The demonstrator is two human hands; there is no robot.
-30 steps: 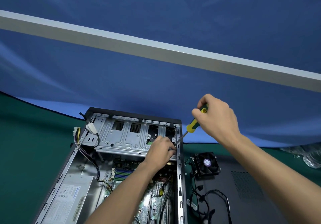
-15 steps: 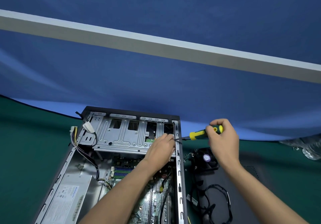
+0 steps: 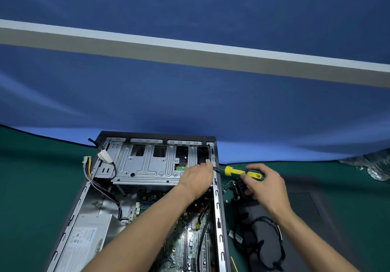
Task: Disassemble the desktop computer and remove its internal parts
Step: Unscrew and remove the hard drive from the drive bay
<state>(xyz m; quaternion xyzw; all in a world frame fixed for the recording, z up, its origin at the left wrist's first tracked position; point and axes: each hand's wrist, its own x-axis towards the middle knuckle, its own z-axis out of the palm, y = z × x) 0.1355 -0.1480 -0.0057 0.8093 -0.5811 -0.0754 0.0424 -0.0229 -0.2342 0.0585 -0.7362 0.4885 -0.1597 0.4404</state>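
Note:
The open desktop case lies on the green table with its metal drive cage at the far end. The motherboard and the grey power supply show inside. My left hand rests at the cage's right end, fingertips against the case's right rail where the screwdriver's tip meets it. My right hand grips the yellow and green screwdriver, held nearly level and pointing left at that rail.
A removed black fan with black cables lies on the dark side panel right of the case. Loose power wires hang over the case's left wall. Crumpled plastic lies far right. A blue cloth backs the table.
My right hand has lowered the screwdriver from a steep slant to nearly level, outside the case's right rail. My left hand has stayed at the cage's right end.

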